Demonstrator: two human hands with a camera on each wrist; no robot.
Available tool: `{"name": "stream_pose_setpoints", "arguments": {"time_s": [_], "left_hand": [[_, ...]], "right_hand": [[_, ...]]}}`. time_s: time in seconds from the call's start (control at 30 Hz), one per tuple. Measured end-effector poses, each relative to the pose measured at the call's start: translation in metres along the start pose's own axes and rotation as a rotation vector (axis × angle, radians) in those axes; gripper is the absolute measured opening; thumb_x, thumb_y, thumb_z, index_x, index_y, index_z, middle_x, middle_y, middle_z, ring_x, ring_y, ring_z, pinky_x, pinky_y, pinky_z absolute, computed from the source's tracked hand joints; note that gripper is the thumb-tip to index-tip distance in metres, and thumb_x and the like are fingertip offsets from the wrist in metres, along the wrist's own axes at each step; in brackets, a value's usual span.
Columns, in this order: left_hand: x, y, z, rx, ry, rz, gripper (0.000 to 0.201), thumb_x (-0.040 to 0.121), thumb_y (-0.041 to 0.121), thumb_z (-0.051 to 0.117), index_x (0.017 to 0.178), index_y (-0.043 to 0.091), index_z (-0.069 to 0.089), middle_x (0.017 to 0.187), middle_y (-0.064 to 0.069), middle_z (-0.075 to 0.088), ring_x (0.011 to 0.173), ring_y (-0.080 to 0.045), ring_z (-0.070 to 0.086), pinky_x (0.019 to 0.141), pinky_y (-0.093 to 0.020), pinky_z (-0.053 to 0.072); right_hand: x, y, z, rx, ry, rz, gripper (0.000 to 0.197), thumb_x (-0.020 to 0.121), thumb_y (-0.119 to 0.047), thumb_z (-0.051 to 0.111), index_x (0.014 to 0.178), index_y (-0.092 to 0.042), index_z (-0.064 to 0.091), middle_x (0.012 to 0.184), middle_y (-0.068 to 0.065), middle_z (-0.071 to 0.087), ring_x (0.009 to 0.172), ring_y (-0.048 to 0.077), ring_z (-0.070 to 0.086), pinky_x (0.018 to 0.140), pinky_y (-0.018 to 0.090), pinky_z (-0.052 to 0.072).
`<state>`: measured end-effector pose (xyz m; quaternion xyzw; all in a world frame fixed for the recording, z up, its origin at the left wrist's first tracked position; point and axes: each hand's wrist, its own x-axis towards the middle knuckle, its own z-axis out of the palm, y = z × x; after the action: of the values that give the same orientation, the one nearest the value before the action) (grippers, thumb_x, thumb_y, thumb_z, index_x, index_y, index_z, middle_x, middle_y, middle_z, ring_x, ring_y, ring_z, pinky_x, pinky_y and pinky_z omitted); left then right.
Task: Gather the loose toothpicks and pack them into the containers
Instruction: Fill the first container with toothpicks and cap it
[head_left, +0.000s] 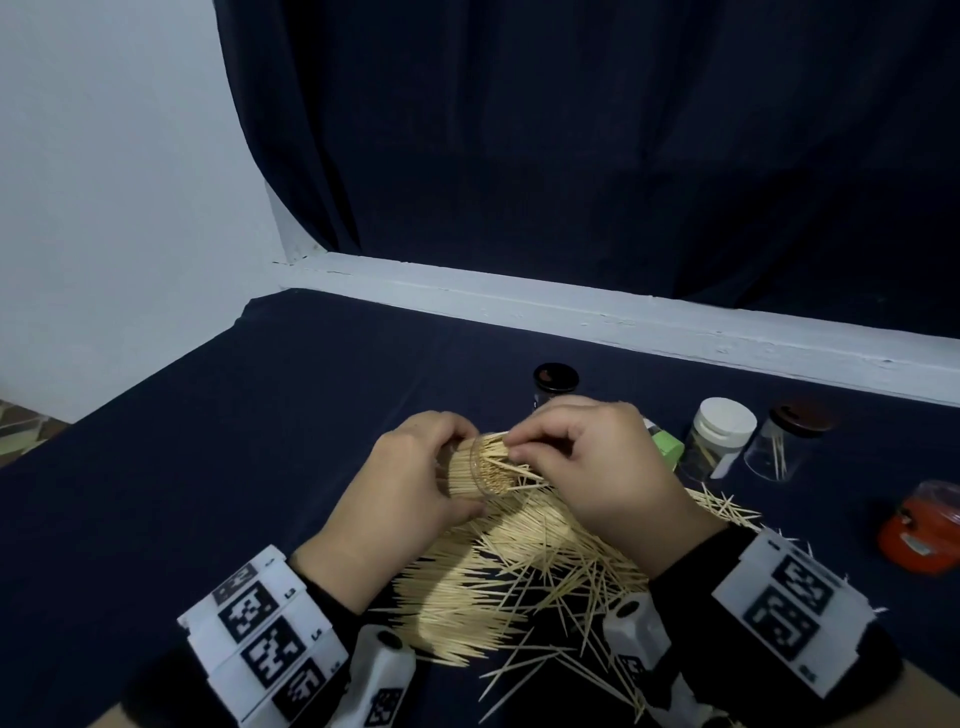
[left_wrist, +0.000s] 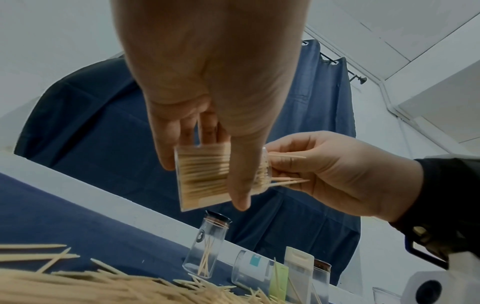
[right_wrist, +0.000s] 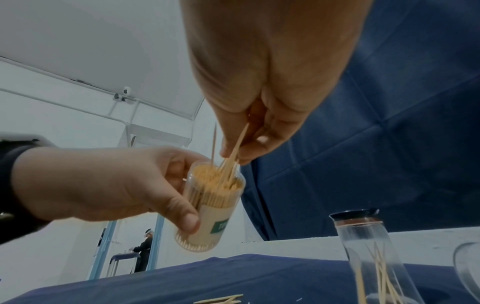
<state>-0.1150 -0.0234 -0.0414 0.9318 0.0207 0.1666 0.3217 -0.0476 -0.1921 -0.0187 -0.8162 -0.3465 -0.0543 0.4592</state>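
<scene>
Left hand (head_left: 410, 478) wrapped round a clear container (head_left: 480, 467), thumb on the near side and fingers behind, held tilted on its side above the table with the open mouth facing right. Container packed nearly full of toothpicks, a pale label with a green patch on its lower wall in the right wrist view. Right hand (head_left: 597, 467) closed in a pinch on a few toothpicks (right_wrist: 233, 152), tips pushed in among the packed ones at the mouth, fingertips (right_wrist: 242, 158) just at the rim. Below and near the hands, a broad heap of loose toothpicks (head_left: 498, 582) spread over the dark blue tablecloth (head_left: 208, 467), mostly lying parallel on the left, scattered crosswise toward the right and the near edge. Beyond the hands, a black-lidded jar (head_left: 556, 382) standing upright, a few toothpicks inside. Farther right, a green box (head_left: 667, 449) partly hidden by the right hand, then a white-lidded jar (head_left: 719, 436), then a brown-lidded jar (head_left: 784, 441) with a few toothpicks in it. At the far right, an orange container (head_left: 922, 530) lying on its side, well apart from the heap. Behind the table, a white ledge (head_left: 571, 306) and a dark curtain (head_left: 571, 130).
</scene>
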Motion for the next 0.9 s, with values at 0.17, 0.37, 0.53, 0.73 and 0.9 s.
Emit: {"name": "stream_pose_setpoints", "arguments": {"time_s": [0.17, 0.37, 0.53, 0.73, 0.9], "left_hand": [[0.001, -0.003, -0.003, 0.007, 0.004, 0.026, 0.054, 0.053, 0.019, 0.091, 0.096, 0.032, 0.06, 0.094, 0.015, 0.058, 0.087, 0.0, 0.055, 0.072, -0.011, 0.042], [0.001, -0.002, -0.001, 0.001, 0.012, 0.016, 0.054, 0.054, 0.019, 0.09, 0.096, 0.032, 0.059, 0.095, 0.016, 0.057, 0.088, 0.002, 0.054, 0.073, -0.009, 0.041], [-0.001, 0.001, 0.004, -0.021, 0.018, 0.058, 0.054, 0.055, 0.02, 0.09, 0.098, 0.032, 0.06, 0.095, 0.017, 0.057, 0.091, 0.003, 0.052, 0.072, -0.007, 0.04], [0.0, -0.003, 0.001, -0.019, 0.093, 0.029, 0.054, 0.055, 0.022, 0.09, 0.096, 0.034, 0.057, 0.095, 0.016, 0.057, 0.09, 0.003, 0.054, 0.073, -0.008, 0.04], [0.003, -0.005, 0.0, -0.047, 0.141, -0.021, 0.052, 0.054, 0.026, 0.091, 0.095, 0.03, 0.059, 0.094, 0.013, 0.058, 0.087, 0.002, 0.055, 0.073, -0.013, 0.046]], "right_hand": [[0.003, -0.005, -0.001, 0.062, -0.006, 0.042, 0.017, 0.071, -0.008, 0.08, 0.081, -0.02, 0.074, 0.082, -0.011, 0.06, 0.073, 0.004, 0.058, 0.064, 0.01, 0.044], [0.003, -0.004, -0.004, 0.082, -0.01, 0.106, 0.013, 0.076, -0.009, 0.077, 0.082, -0.02, 0.075, 0.082, -0.011, 0.065, 0.078, 0.0, 0.061, 0.07, 0.011, 0.047], [0.004, -0.005, 0.0, 0.033, -0.024, 0.08, 0.01, 0.075, -0.008, 0.077, 0.077, -0.018, 0.075, 0.079, -0.01, 0.064, 0.078, 0.002, 0.058, 0.066, 0.009, 0.043], [0.005, -0.013, -0.018, 0.148, 0.063, 0.154, 0.007, 0.082, -0.027, 0.07, 0.075, -0.026, 0.071, 0.08, -0.006, 0.066, 0.073, 0.005, 0.059, 0.066, 0.016, 0.048], [-0.005, -0.012, -0.02, 0.198, -0.007, 0.193, 0.016, 0.071, -0.02, 0.082, 0.084, -0.026, 0.074, 0.077, -0.006, 0.069, 0.067, 0.003, 0.061, 0.065, 0.017, 0.052]]}}
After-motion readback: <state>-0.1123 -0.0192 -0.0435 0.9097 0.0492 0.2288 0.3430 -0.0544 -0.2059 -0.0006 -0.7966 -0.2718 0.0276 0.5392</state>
